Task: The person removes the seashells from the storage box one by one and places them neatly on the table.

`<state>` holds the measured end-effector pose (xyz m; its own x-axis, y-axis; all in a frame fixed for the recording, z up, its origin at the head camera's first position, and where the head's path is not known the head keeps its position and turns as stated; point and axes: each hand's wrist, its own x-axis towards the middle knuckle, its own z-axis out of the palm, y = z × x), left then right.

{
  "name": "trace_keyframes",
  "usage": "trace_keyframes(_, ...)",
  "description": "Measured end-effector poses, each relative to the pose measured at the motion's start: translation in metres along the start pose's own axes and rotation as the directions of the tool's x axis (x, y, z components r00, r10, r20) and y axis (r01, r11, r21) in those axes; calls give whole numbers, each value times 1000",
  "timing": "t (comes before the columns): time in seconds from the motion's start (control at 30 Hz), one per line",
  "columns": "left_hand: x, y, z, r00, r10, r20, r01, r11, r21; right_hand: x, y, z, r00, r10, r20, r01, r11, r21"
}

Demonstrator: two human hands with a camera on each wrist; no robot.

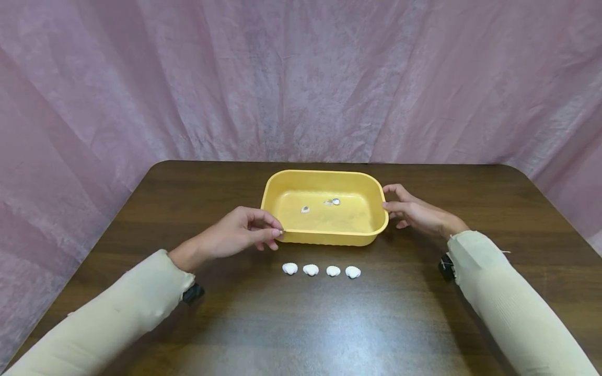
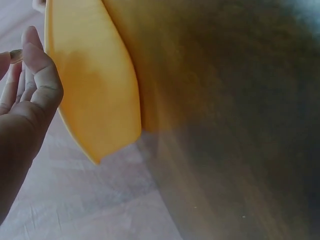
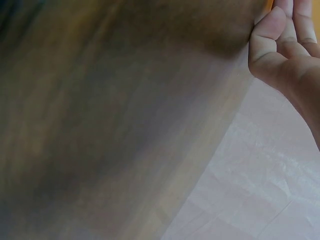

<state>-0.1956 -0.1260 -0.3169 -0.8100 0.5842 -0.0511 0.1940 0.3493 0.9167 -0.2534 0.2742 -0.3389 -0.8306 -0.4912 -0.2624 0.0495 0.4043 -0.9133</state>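
Note:
A shallow yellow plastic tub [image 1: 324, 237] stands on the table with a few small pale shells [image 1: 305, 209] on its floor. My left hand [image 1: 249, 230] is at the tub's front left corner, thumb and forefinger pinching a small brownish shell-like piece [image 2: 16, 56] right by the rim. At the opposite end, my right hand [image 1: 414, 211] touches the tub's right side, its thumb at the rim and the other fingers loosely bent along the outside. In front of the tub, several white ribbed shells [image 1: 311, 270] lie in a row.
The dark brown wooden table [image 1: 197, 183] has rounded far corners. Behind it hangs a pink velvety curtain [image 1: 282, 78]. Black bands show at both sleeve cuffs, such as the left cuff's band [image 1: 193, 294].

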Motion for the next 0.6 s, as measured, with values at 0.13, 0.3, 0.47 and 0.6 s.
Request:
trace_keyframes(0.13, -3, -3, 3, 999, 28, 40, -27, 999, -20, -1, 0, 0, 1000, -3, 6, 3, 1000, 7)
trace_keyframes(0.3, -5, -2, 8, 994, 27, 106, -24, 999, -28, -2, -1, 0, 1000, -1, 9, 1, 1000, 19)
trace_keyframes(0.47, -5, 0, 15, 990, 3, 139, 6, 998, -67, -2, -2, 0, 1000, -2, 12, 2, 1000, 20)
trace_keyframes(0.6, -5, 0, 19, 989, 27, 145, -16, 997, -71, -1, -2, 0, 1000, -3, 11, 2, 1000, 13)
